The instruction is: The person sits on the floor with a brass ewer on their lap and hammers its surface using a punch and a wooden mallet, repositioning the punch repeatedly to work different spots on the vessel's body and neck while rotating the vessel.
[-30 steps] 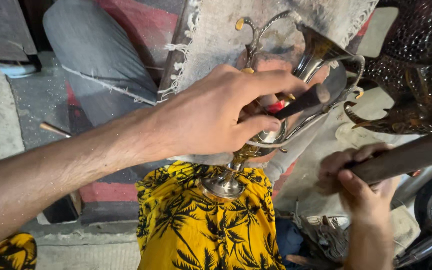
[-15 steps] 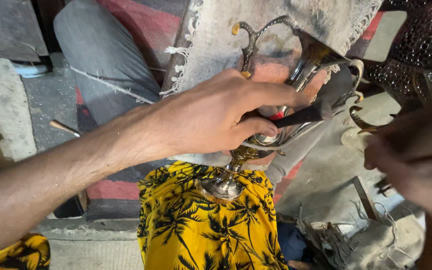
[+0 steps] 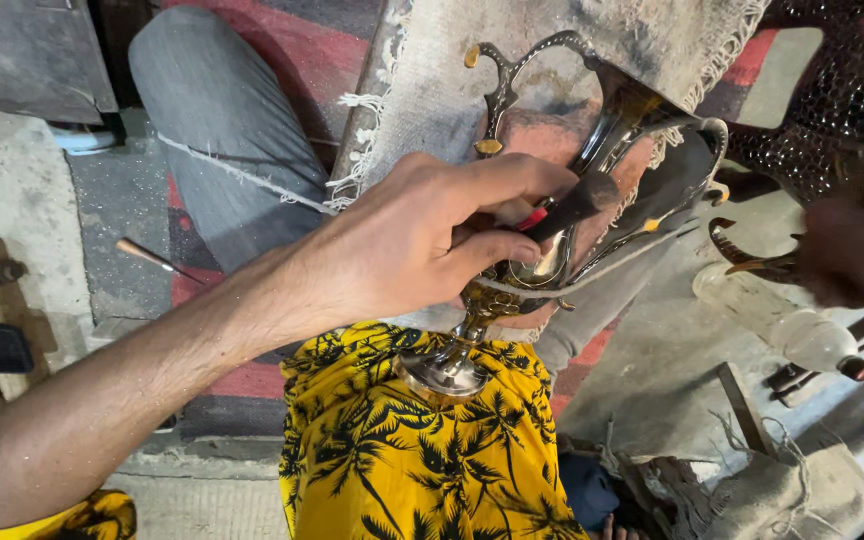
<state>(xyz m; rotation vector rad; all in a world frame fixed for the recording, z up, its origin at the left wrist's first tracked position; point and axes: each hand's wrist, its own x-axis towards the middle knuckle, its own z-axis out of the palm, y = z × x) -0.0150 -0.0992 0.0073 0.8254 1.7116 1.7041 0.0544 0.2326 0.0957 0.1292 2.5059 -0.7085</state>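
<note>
In the head view, your left hand (image 3: 422, 245) has its fingers closed around the body of the ornate metal vessel (image 3: 542, 260) and also around a dark tool handle (image 3: 572, 208) with a red band. The vessel leans on your lap, with its foot on the yellow patterned cloth (image 3: 422, 450). Your right hand (image 3: 852, 255) is blurred at the edge, so I cannot tell its fingers. The vessel already looks shaped and shiny; I judge finishing work remains.

Metalcraft workshop — ornate metal vessel (image 3: 552, 230)
</note>
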